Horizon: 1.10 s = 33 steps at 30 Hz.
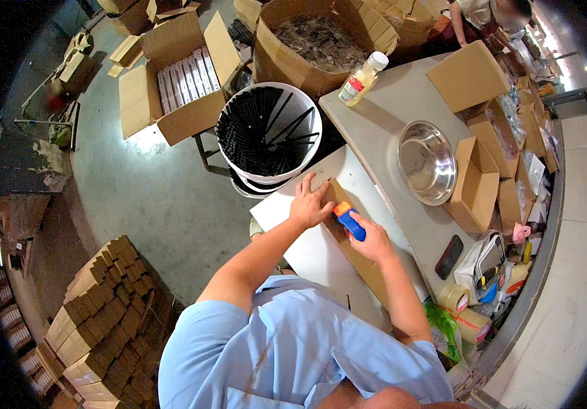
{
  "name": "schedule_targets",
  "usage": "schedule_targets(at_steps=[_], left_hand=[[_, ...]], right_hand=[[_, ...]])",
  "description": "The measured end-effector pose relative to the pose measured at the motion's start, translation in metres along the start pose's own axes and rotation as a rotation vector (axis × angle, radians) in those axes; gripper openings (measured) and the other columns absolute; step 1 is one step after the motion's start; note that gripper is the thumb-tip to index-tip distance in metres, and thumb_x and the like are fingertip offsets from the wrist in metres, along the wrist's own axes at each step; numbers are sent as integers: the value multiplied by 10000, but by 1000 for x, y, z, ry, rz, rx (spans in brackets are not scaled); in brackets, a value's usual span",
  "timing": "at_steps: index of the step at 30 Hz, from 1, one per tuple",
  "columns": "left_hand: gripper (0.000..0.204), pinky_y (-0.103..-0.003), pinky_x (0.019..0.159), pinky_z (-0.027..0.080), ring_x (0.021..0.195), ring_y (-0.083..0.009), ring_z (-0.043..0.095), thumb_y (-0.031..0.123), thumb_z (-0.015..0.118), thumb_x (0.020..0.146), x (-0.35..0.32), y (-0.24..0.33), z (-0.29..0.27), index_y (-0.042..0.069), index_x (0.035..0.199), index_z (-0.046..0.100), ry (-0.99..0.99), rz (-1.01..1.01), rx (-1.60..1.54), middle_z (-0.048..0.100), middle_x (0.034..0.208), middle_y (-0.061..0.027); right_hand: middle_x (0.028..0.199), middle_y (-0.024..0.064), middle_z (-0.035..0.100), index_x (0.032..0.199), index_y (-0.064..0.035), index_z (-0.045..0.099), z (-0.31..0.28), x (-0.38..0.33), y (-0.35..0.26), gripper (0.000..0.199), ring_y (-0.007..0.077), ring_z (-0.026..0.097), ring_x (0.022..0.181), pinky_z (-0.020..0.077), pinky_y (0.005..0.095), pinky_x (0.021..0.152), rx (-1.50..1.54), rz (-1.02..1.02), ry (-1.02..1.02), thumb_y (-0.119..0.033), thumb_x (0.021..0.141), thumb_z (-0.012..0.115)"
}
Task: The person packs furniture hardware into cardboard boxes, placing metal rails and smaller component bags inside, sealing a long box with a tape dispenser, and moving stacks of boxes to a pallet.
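Observation:
A long, narrow piece of brown cardboard [361, 262] lies on the white tabletop [314, 255] in front of me. My left hand [312, 203] rests on its far part with the fingers spread, pressing it down. My right hand [372, 242] is closed around a blue hand tool [352, 223] with an orange end; its exact kind is not clear. That orange end sits against the cardboard, just right of my left fingers. The underside of the tool is hidden.
Beyond the table stands a white bucket [310, 133] of black rods. The grey table [392, 88] on the right bears a bottle [363, 78], a steel bowl [427, 163], a phone [449, 257] and tape rolls [454, 298]. Stacked cardboard [106, 320] stands at lower left; a person [474, 20] is far right.

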State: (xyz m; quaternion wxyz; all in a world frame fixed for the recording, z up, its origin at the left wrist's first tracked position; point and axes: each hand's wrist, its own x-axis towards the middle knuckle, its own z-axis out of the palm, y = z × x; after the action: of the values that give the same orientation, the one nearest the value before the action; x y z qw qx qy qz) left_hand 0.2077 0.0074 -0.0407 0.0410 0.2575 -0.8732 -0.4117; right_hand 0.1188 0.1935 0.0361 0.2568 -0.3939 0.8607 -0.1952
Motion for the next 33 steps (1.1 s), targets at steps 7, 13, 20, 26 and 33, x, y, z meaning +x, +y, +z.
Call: schedule_targets(at_steps=[7, 13, 20, 26, 33], left_hand=[[634, -478, 1009, 342, 1241, -436, 226, 416, 620, 722, -2, 1, 18, 107, 1264, 507, 111, -13, -21, 172, 1426, -183], [553, -494, 1047, 263, 1260, -439, 209, 438, 606, 730, 20, -22, 24, 142, 1197, 598, 65, -93, -97, 164, 1438, -194], [808, -530, 1054, 198, 1342, -344, 171, 598, 622, 645, 16, -18, -7, 201, 1331, 468, -346, -369, 37, 159, 1478, -127], [1144, -554, 1078, 151, 1382, -308, 107, 505, 774, 542, 7, 5, -9, 129, 1439, 172, -318, 440, 517, 152, 1500, -42], [1157, -568, 1072, 171, 1392, -287, 90, 533, 782, 538, 17, 7, 3, 178, 1448, 160, -415, 587, 659, 128, 1511, -26]], right_hand=[[1047, 196, 613, 1256, -173, 508, 0, 0, 4, 610, 367, 589, 926, 469, 428, 837, -8, -8, 17, -172, 658, 628], [1017, 212, 615, 1239, -166, 525, -6, -1, -7, 587, 372, 590, 919, 468, 426, 831, -17, 37, 2, -168, 659, 617], [1008, 224, 612, 1243, -164, 526, -6, -3, -2, 616, 371, 591, 915, 470, 428, 819, 15, 21, -8, -190, 635, 625], [967, 213, 630, 1229, -160, 544, -20, 10, -13, 607, 376, 610, 850, 486, 437, 777, -47, 51, -117, -213, 630, 628], [1015, 192, 627, 1245, -204, 536, -34, -62, 26, 620, 355, 608, 897, 486, 414, 806, -31, 122, -172, -210, 636, 650]])
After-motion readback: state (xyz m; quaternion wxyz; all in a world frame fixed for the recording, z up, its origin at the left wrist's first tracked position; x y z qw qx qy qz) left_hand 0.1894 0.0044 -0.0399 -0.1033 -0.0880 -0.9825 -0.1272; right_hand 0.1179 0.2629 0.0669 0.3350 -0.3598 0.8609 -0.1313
